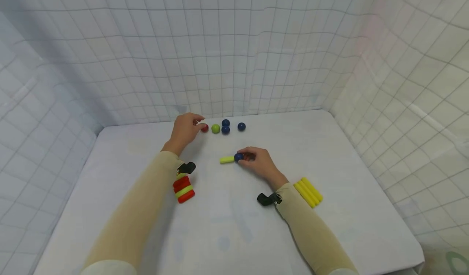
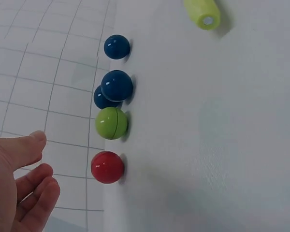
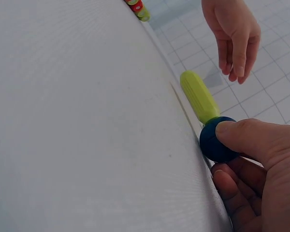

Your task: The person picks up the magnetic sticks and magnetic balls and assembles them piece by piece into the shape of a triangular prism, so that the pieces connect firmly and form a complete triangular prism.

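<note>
My right hand [image 1: 260, 161] pinches a dark blue ball [image 3: 216, 139] between thumb and fingers. The ball sits against one end of a lime-green rod [image 3: 199, 95], which points left on the table in the head view. A small metal disc shows in the rod's other end in the left wrist view. At the back of the table, my left hand [image 1: 185, 129] hovers beside a red ball [image 2: 107, 167], its fingers loosely bent and holding nothing. A gap shows between these fingers and the ball in the left wrist view. Next to the red ball is a lime-green ball [image 2: 111, 123].
Three blue balls [image 1: 241, 126] lie near the table's back edge, right of the lime-green one. Red and lime-green rods [image 1: 184, 189] lie side by side near the left forearm. Several yellow rods [image 1: 308, 192] lie right of the right wrist. A grid-patterned curtain [image 1: 234, 55] surrounds the table.
</note>
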Available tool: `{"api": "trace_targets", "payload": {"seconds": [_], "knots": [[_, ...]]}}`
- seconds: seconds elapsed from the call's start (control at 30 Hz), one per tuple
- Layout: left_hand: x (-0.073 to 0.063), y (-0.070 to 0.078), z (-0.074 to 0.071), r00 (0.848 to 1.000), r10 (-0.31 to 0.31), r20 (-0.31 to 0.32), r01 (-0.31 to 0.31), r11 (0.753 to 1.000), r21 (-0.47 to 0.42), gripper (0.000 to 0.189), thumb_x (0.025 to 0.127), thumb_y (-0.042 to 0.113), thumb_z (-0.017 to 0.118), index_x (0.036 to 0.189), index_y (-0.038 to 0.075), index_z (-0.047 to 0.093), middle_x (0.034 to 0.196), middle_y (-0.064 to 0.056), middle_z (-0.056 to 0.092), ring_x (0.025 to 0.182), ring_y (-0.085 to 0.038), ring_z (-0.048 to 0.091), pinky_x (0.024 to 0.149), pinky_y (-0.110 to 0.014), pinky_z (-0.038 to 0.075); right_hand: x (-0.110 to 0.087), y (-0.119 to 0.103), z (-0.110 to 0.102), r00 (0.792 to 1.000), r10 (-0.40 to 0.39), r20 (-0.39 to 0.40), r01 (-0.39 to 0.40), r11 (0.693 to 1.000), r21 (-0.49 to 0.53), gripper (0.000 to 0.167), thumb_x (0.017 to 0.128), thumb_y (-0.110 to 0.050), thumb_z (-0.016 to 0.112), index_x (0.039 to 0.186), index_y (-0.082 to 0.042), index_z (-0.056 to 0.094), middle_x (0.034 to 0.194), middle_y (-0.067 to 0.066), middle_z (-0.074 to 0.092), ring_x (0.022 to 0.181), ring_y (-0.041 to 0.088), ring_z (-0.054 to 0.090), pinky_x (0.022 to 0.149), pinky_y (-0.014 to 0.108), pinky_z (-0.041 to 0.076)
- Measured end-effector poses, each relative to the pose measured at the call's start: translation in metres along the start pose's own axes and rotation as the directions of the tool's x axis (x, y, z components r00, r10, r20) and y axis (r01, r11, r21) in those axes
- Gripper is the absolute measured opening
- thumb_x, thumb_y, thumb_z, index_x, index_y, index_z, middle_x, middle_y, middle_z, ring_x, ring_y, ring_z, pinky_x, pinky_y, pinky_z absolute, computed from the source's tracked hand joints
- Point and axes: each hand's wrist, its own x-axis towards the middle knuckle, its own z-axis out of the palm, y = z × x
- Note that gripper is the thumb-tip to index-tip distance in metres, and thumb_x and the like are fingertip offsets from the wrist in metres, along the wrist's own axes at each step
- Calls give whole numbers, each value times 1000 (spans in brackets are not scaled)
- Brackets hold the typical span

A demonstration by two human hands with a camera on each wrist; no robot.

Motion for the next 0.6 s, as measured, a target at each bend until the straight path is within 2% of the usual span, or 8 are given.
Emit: {"api": "trace_targets", "payload": {"seconds": [0.13,0.23,0.43,0.6], "knots": [[12,-9,11,996,-77,-45,75,996,-57,36,105,20,73,134,-2,74,125,-21,72,115,-38,64,98,-52,54,-2,2,1,1000,-10,-4,10,1000,2,30,95,-15,86,124,-11,81,98,-4,74,88,14,68,83,34,57],[18,-15,20,991,-128,-44,125,990,-71,39,105,22,74,136,-1,73,128,-22,72,117,-39,64,100,-53,53,-2,3,1,1000,-9,0,9,1000,-6,30,95,-16,86,125,-12,81,98,-5,74,89,13,68,82,33,57],[24,-21,32,984,-173,-32,170,983,-72,41,104,25,75,139,3,73,134,-21,71,120,-38,65,102,-52,54,-1,5,0,1000,-24,-11,23,1000,-19,29,95,-16,86,123,-12,81,97,-6,74,88,13,68,82,34,57],[24,-22,37,978,-205,-43,201,976,-82,41,103,24,77,135,-2,73,129,-23,72,120,-40,65,103,-53,53,-1,5,3,1000,-27,-10,27,1000,-8,30,94,-15,86,123,-12,82,97,-6,74,88,13,68,81,34,57]]}}
